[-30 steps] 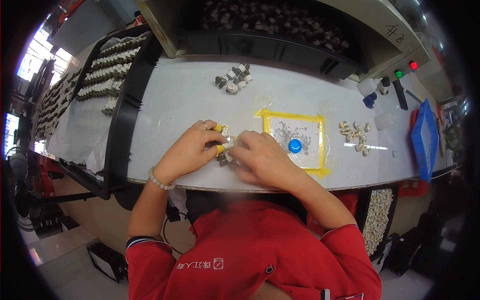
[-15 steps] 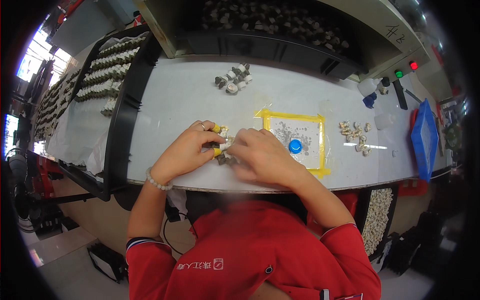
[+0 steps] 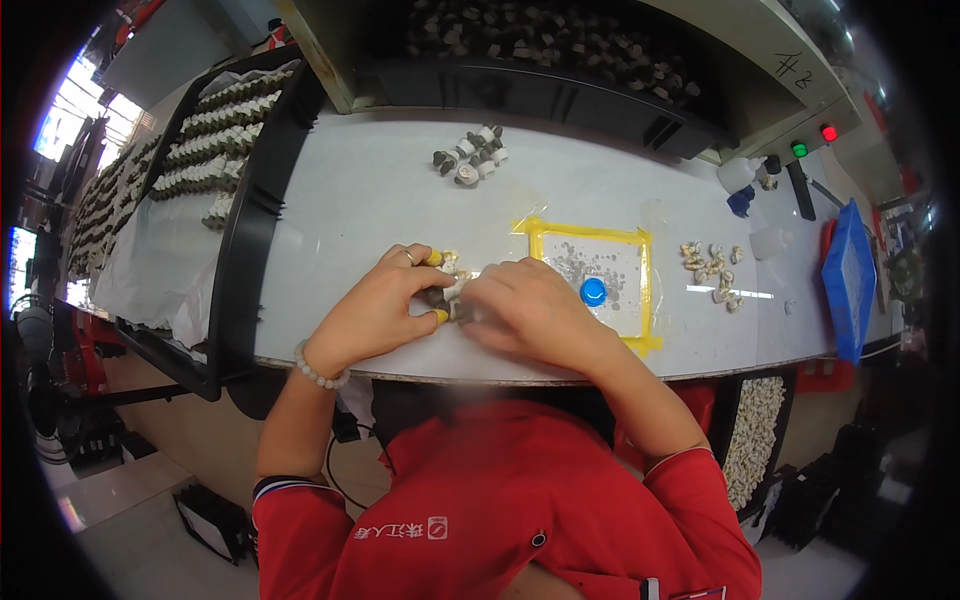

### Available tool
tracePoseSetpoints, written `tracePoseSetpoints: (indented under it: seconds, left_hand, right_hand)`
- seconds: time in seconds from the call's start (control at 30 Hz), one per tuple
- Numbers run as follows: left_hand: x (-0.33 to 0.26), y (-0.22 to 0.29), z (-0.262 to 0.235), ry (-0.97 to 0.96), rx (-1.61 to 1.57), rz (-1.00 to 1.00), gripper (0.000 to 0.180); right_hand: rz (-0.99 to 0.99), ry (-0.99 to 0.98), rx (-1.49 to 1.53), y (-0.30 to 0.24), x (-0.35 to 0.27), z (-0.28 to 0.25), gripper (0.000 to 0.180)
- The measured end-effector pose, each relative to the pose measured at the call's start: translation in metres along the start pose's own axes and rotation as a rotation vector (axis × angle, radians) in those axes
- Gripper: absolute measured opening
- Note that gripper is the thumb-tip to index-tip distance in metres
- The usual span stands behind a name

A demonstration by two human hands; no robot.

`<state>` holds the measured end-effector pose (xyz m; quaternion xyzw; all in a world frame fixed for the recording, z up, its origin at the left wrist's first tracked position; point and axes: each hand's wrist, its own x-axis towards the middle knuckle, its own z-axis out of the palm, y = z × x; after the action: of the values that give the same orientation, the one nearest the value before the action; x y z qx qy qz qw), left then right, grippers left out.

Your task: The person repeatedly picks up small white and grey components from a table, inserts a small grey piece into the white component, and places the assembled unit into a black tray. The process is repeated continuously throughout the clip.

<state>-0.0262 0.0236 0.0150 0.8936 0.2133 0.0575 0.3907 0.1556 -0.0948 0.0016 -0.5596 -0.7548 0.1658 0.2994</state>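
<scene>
My left hand (image 3: 375, 305) is closed, its thumb and forefinger in yellow finger covers, around a small dark-and-white part (image 3: 437, 296). A pale beaded bracelet sits on that wrist. My right hand (image 3: 540, 315) is curled against the same spot from the right. Its fingertips are blurred and partly hidden, so what they grip does not show. Between and just beyond the hands lie several small cream-and-brown pieces (image 3: 450, 262). A loose cluster of white-and-dark parts (image 3: 467, 160) lies farther back on the white worktop (image 3: 350, 190).
Right of my hands, yellow tape (image 3: 590, 233) frames a spotted patch holding a blue cap (image 3: 593, 291). Cream pieces (image 3: 715, 265) lie beyond it. A black tray (image 3: 235, 270) with rows of parts stands left, a dark bin (image 3: 540, 90) at the back, a blue tray (image 3: 848, 280) at right.
The left thumb has shifted slightly right and down. My right fingers have moved a little upward, covering the dark pieces that showed below the grip. The surroundings look the same.
</scene>
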Motion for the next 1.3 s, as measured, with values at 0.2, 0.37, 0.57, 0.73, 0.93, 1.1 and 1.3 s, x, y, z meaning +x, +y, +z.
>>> tracePoseSetpoints:
  seconds: [0.2, 0.37, 0.57, 0.73, 0.93, 1.1, 1.3]
  left_hand:
    - [0.0, 0.0, 0.003, -0.001, -0.052, -0.061, 0.037]
    - [-0.002, 0.001, 0.004, 0.003, -0.056, -0.075, 0.036]
    - [-0.003, 0.003, 0.003, -0.012, 0.024, -0.038, 0.037]
    - [-0.005, 0.002, 0.006, 0.008, -0.002, -0.062, 0.037]
    - [-0.007, 0.0, 0.012, 0.058, 0.006, -0.058, 0.036]
    - [-0.005, 0.002, 0.008, 0.022, 0.025, -0.063, 0.036]
    - [-0.005, 0.003, 0.006, 0.002, 0.021, -0.072, 0.035]
  right_hand:
    - [-0.051, 0.023, 0.039, -0.003, -0.015, 0.005, 0.024]
    - [0.018, 0.084, 0.09, -0.01, -0.011, 0.012, 0.022]
    - [-0.018, 0.106, 0.005, -0.008, -0.015, 0.017, 0.023]
    - [-0.076, 0.143, 0.045, -0.008, -0.017, 0.02, 0.022]
    - [-0.09, 0.123, 0.088, -0.009, -0.022, 0.02, 0.021]
    - [-0.093, 0.107, 0.047, -0.005, -0.023, 0.022, 0.021]
    - [-0.069, 0.134, 0.05, -0.006, -0.023, 0.02, 0.02]
